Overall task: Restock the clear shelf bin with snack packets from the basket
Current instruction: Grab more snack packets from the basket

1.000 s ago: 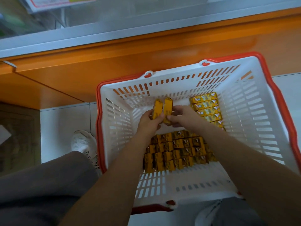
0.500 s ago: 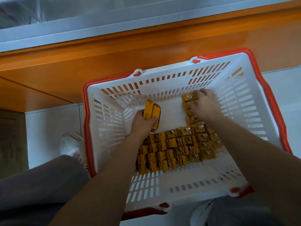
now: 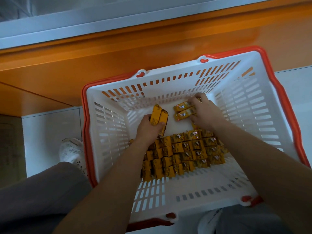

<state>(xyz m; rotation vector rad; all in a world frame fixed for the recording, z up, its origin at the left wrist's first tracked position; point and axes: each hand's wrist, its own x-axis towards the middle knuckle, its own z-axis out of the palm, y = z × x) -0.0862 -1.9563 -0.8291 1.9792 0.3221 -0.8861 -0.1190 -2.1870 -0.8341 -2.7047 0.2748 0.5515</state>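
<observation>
Right hand (image 3: 205,112) has shifted onto the side stack (image 3: 184,110), upper centre of the basket (image 3: 253,115).
Left hand (image 3: 148,127) grips two upright packets (image 3: 158,115); the right curls over several more. An overfull grip could spill them; bin unseen.

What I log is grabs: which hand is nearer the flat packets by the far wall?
Right: the right hand grips the flat packets; the left hand, left of them, holds upright packets.

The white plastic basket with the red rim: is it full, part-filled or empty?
Part-filled. In the white plastic basket, small yellow snack packets cover only part of the floor.
</observation>
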